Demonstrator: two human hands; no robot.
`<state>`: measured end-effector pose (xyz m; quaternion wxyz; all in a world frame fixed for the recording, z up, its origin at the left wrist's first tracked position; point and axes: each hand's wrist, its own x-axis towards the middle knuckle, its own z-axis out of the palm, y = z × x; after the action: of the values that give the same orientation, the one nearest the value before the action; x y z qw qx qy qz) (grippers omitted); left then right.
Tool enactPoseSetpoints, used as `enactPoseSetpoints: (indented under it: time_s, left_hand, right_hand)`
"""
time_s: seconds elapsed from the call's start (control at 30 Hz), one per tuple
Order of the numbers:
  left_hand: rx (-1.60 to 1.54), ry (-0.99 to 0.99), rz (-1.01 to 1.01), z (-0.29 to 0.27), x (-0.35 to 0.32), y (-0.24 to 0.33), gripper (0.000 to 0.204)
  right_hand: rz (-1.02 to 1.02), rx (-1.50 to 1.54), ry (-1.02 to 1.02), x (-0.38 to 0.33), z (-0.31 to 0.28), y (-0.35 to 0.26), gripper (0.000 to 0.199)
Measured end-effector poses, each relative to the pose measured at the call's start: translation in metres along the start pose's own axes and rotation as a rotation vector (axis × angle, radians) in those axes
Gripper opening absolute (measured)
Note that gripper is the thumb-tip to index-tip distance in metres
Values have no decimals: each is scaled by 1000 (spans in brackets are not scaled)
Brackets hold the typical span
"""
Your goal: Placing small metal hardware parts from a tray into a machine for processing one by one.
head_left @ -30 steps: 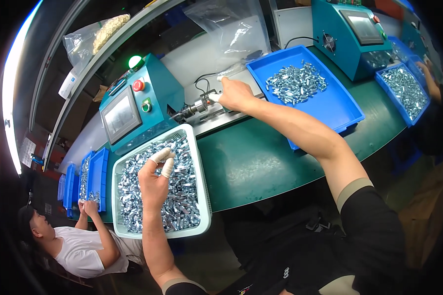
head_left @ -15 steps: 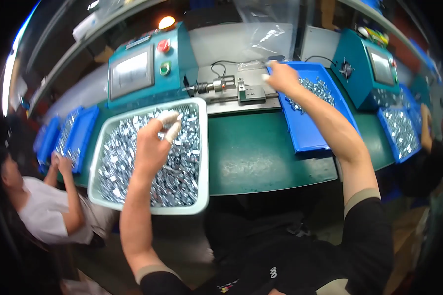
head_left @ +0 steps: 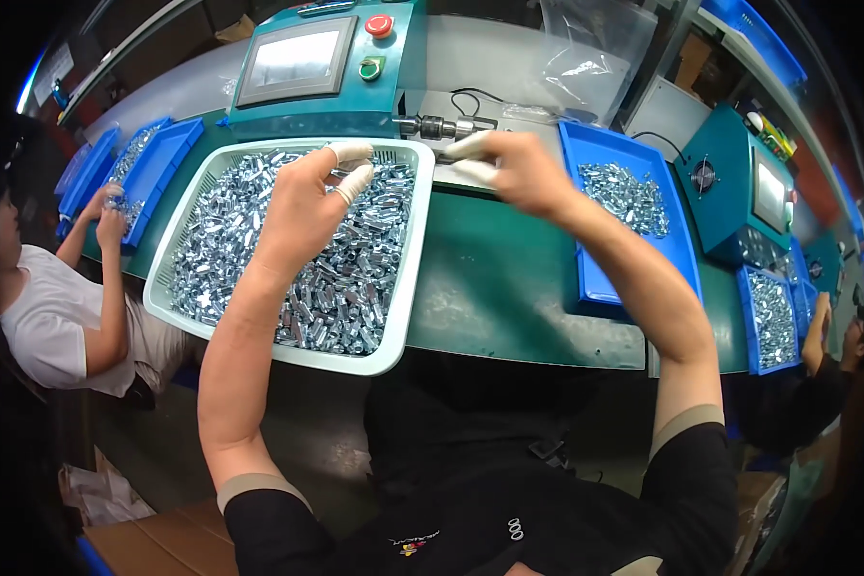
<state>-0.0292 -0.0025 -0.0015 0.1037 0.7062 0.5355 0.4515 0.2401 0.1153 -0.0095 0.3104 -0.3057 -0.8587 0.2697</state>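
Metal parts (head_left: 350, 264) are being held in a heap by the pale green basket (head_left: 415, 252), directly beneath the left hand (head_left: 307, 206). The thumb and forefinger of that hand, covered by white finger cots (head_left: 355, 182), are being curled toward each other above the heap; whether a part is being pinched between them cannot be told. The right hand (head_left: 528, 178) is being held just past the basket's right rim, with its white-covered fingertips being pointed back toward the left hand. Its outline is being softened by blur, so neither a grasp nor a release can be confirmed.

Just beyond the right hand's fingertips, a metal chuck (head_left: 437, 127) is being carried by the teal machine (head_left: 401, 72). To the right of the right hand, a smaller pile of similar parts (head_left: 624, 197) is being held in a blue tray (head_left: 600, 278). The green worktop (head_left: 490, 278) is being seen on the body's side of the right hand.

The step in hand is being judged as the handling of a single part between heap and chuck, possibly a pass from hand to hand. From this position, a secure fingertip pinch and careful alignment with the chuck are probably being called for, with the basket's rim being avoided by the right hand.
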Motion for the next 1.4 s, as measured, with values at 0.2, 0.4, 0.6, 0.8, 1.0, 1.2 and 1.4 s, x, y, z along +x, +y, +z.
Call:
enactPoseSetpoints:
  time_s: [0.2,0.4,0.6,0.8,1.0,1.2,1.4]
  left_hand:
    - [-53,81,-77,0,10,-5,28]
    - [-13,73,-63,-6,11,-6,27]
    - [50,54,-38,-3,8,-4,26]
    - [11,63,-12,2,6,-15,26]
    - [56,-27,41,3,5,4,25]
    - [67,-109,43,6,3,11,25]
    - [71,-111,0,7,2,9,25]
  right_hand:
    - [-341,-237,-204,44,85,-37,23]
    - [-459,-301,-237,59,105,-21,30]
    - [-569,-359,-36,53,111,-23,18]
    - [-372,-24,46,21,69,-6,18]
    - [297,429,377,-13,-6,79,15]
    - [694,669,607,-2,-30,142,21]
    - [746,600,478,13,-27,132,19]
